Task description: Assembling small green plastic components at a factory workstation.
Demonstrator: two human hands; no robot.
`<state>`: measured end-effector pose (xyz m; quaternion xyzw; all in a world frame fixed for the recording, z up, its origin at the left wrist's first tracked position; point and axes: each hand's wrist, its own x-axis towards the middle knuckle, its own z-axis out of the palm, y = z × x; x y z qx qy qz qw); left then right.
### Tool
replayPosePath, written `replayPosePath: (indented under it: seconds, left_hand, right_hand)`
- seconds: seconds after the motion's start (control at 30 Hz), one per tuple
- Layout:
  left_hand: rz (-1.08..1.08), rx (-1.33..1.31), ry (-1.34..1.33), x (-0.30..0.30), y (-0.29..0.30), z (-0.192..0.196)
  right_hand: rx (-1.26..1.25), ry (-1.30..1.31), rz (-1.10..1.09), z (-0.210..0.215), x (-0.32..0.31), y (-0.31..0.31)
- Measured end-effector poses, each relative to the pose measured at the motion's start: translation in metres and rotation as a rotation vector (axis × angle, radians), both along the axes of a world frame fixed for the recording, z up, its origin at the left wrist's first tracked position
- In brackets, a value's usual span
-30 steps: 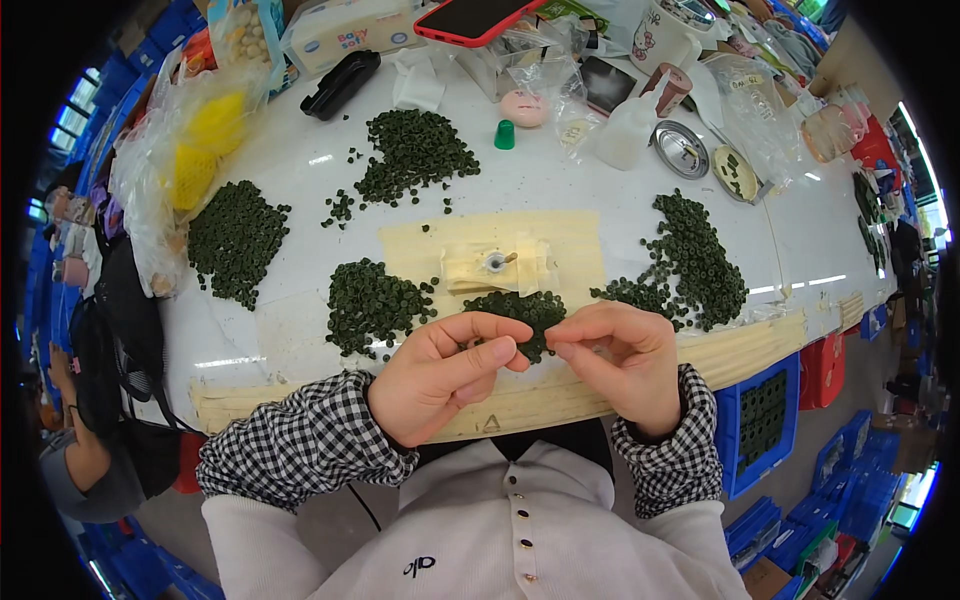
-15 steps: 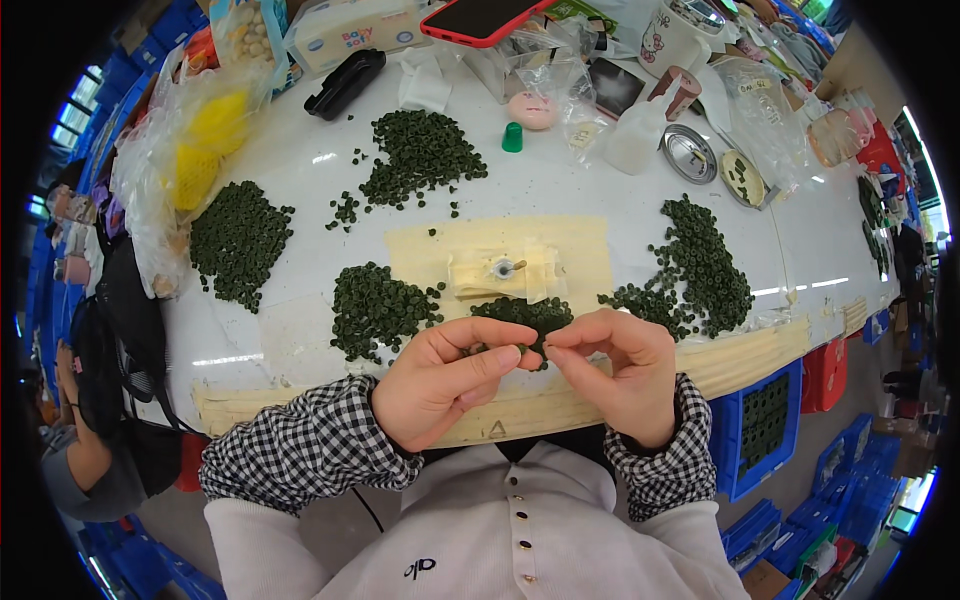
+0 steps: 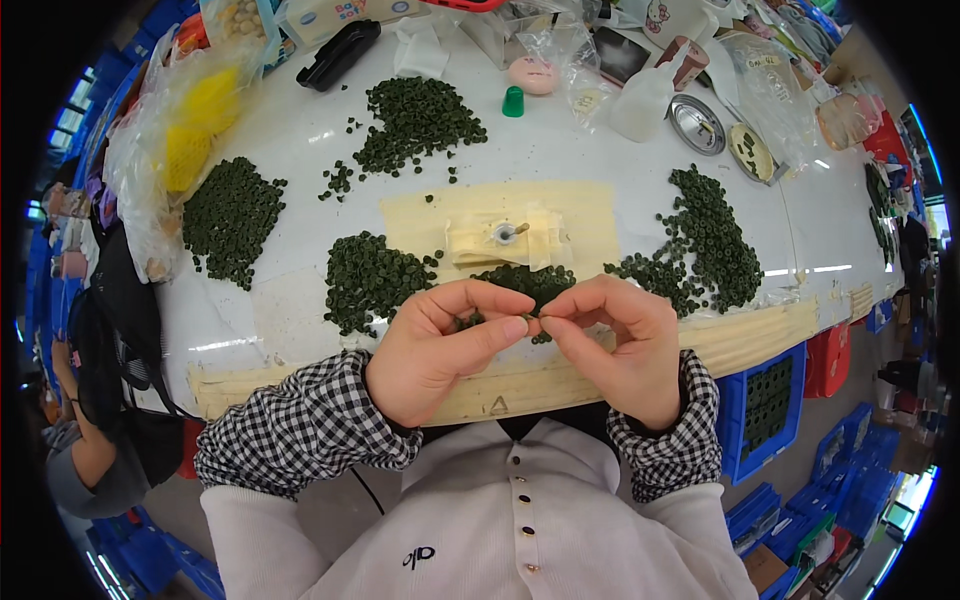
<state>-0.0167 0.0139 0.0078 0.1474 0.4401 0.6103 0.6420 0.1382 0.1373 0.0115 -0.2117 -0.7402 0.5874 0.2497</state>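
The left hand (image 3: 440, 350) and the right hand (image 3: 615, 345) meet fingertip to fingertip at the near edge of the white table (image 3: 600, 150). Both are pinched nearly shut, thumb against forefinger, on a small dark green piece (image 3: 534, 320) held between them; its shape is too small to tell. Just past the fingertips, at 12 o'clock, lies a small heap of green pieces (image 3: 530, 282), and beyond it a folded cream paper pad (image 3: 505, 240) with a small metal part on top. At 10 o'clock sits a dense green pile (image 3: 368, 280), at 2 o'clock a long green pile (image 3: 705, 245). Farther out at 9 o'clock lies another pile (image 3: 230, 215), and at 11 o'clock a scattered pile (image 3: 415, 120). A blue crate (image 3: 765, 405) stands below the table edge at 4 o'clock.
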Motion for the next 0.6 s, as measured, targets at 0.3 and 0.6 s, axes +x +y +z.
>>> replayPosePath:
  seconds: [0.3, 0.6]
  left_hand:
    - [0.069, 0.056, 0.247, 0.0046, -0.0005, -0.0006]
    - [0.071, 0.059, 0.277, 0.0037, -0.0010, 0.0014]
  right_hand:
    - [0.127, 0.000, -0.022, 0.0046, -0.0026, -0.0073]
    - [-0.023, 0.004, -0.023, 0.0036, -0.0048, -0.0080]
